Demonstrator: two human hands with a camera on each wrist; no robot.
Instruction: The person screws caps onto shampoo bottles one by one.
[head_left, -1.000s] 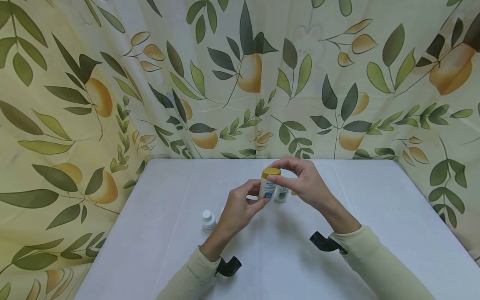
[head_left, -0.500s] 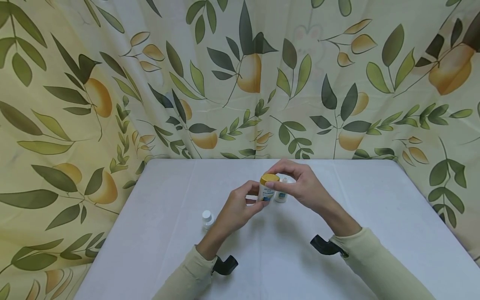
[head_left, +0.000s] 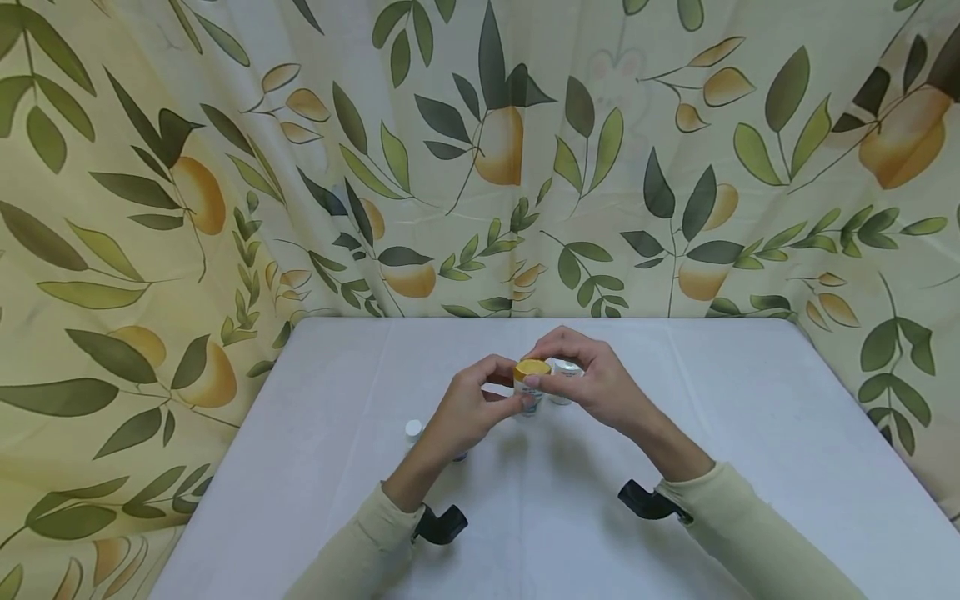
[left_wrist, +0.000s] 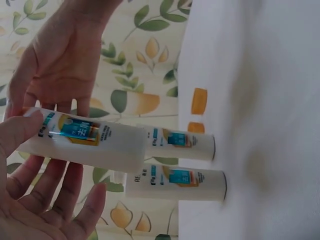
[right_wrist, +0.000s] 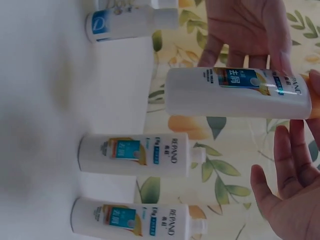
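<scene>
Both hands hold a white shampoo bottle (left_wrist: 85, 140) with a golden-yellow cap (head_left: 532, 368), raised above the table. My left hand (head_left: 468, 408) grips its body near the shoulder, thumb on the label side. At the top end, my right hand (head_left: 592, 379) pinches the cap between thumb and fingers. Behind it stand two matching bottles, one (right_wrist: 132, 155) beside the other (right_wrist: 127, 220), with bare white necks and no caps. Two orange caps, one (left_wrist: 199, 101) and another (left_wrist: 196, 127), lie on the table past them.
A small white-capped bottle (head_left: 413, 431) stands behind my left forearm. In the right wrist view, a white bottle with a blue label (right_wrist: 120, 24) stands to that side. A white cloth covers the table (head_left: 322, 400), and a leaf-patterned curtain (head_left: 465, 208) hangs behind.
Both hands have lowered the capped bottle slightly, bringing it a little left and tipping its cap more toward the head camera. The hold on body and cap looks the same.
</scene>
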